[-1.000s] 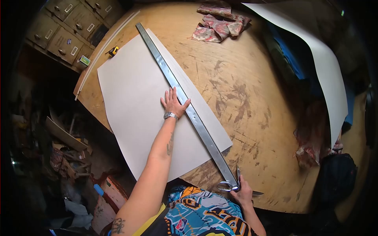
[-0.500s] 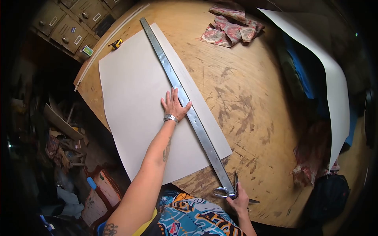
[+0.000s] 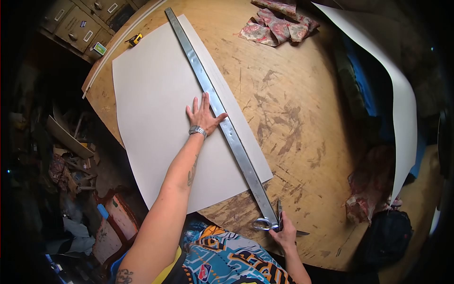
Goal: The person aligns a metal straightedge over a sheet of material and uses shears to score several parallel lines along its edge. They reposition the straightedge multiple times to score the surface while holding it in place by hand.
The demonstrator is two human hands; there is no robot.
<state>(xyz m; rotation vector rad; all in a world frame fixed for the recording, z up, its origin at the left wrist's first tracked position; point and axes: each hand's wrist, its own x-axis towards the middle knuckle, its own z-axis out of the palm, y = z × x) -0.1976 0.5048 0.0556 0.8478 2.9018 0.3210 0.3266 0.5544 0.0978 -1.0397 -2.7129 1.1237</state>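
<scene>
A large pale sheet of paper or card [image 3: 156,104] lies on the wooden table. Across it runs a long metal straightedge [image 3: 196,66], slanting from the far left toward my body. My left hand [image 3: 204,118] presses down with fingers spread, the thumb on the straightedge and the palm over the sheet beside it. At the near end of the straightedge, my right hand [image 3: 285,235] is closed round a pair of scissors [image 3: 261,224]. The scissor blades stand apart, one pointing away from me, the other to the right. My right palm hides their middle.
A yellow-black tape measure [image 3: 135,39], a small green box [image 3: 99,48] and a thin white strip [image 3: 118,46] lie by the far left edge. Patterned cloth [image 3: 279,28] sits at the back. To the right, a curled white sheet [image 3: 404,104] stands above a dark bag [image 3: 388,236].
The whole view has shifted slightly, so everything sits a little higher and further left. Both hands keep their places on the straightedge and the scissors.
</scene>
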